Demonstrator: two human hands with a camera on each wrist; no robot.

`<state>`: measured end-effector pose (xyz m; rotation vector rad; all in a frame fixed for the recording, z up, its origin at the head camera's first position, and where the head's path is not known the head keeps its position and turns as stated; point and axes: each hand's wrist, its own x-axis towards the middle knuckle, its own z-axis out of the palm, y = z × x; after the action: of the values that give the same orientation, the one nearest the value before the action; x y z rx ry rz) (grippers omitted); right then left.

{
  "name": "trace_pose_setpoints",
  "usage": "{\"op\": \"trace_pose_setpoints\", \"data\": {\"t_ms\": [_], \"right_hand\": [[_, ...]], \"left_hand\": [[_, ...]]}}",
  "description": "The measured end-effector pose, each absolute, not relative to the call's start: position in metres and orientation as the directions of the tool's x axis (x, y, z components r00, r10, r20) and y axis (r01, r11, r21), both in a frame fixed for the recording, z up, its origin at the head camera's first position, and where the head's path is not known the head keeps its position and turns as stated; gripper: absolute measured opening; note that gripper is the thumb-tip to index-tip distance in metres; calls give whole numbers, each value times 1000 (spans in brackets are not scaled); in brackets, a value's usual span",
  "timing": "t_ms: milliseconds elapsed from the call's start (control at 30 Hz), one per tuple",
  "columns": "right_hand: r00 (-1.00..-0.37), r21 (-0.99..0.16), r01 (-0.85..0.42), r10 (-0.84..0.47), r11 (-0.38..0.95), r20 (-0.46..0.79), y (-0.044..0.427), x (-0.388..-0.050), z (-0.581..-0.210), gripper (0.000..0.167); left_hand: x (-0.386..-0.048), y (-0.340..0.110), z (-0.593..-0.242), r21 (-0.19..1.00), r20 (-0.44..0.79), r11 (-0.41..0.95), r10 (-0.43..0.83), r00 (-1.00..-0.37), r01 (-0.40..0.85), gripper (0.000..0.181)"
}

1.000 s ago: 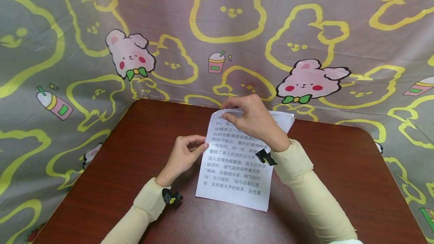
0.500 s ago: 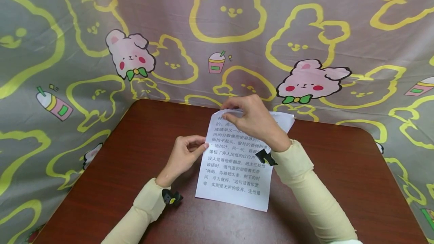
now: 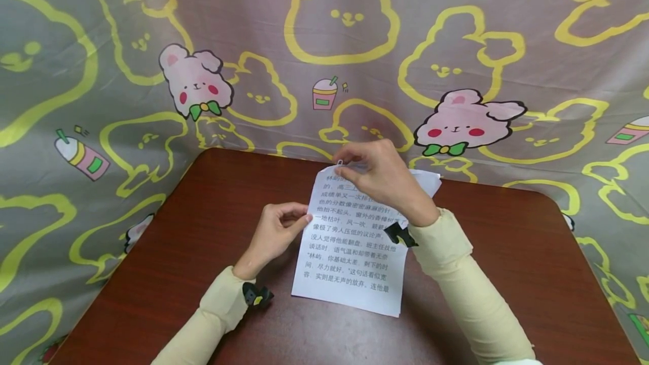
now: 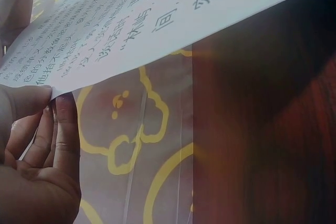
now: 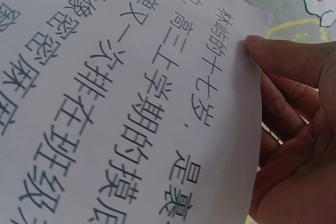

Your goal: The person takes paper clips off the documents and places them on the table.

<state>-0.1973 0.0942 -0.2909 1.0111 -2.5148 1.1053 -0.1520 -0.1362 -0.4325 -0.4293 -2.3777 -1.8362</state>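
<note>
Printed sheets of paper (image 3: pixel 350 263) are held tilted above the table, with lines of Chinese text facing up. My left hand (image 3: pixel 276 232) pinches their left edge between thumb and fingers; the left wrist view shows the thumb (image 4: pixel 31 100) on top and the fingers underneath. At the top edge, my right hand (image 3: pixel 382 176) pinches the sheets near the upper left corner. A small pale loop, looking like a paper clip (image 3: pixel 340 163), sticks up beside the right fingertips. In the right wrist view the thumb (image 5: pixel 283 59) lies on the printed side, with the other fingers behind.
A dark reddish-brown table (image 3: pixel 507 275) lies below the hands. Behind it and along its sides hangs a grey curtain (image 3: pixel 263 21) with yellow outlines and pink rabbits. Black wrist mounts (image 3: pixel 257 295) sit on both cream sleeves.
My right hand has shifted slightly to the right along the top edge, so the small loop and more of the first text line show. The left hand stays in place.
</note>
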Motion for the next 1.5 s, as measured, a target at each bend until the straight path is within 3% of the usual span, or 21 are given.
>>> {"op": "trace_pose_setpoints", "data": {"t_ms": [567, 1000, 1500], "right_hand": [[-747, -615, -664, -412, 426, 522, 120, -193, -278, 13], [-762, -594, -645, -343, 481, 550, 147, -188, -283, 13], [-844, -631, -520, -230, 575, 485, 182, -179, -304, 18]], "left_hand": [[-154, -137, -434, 932, 257, 223, 149, -955, 286, 15], [-155, -139, -437, 934, 246, 231, 139, -959, 272, 15], [-158, -141, -439, 938, 236, 231, 115, -965, 257, 15]]}}
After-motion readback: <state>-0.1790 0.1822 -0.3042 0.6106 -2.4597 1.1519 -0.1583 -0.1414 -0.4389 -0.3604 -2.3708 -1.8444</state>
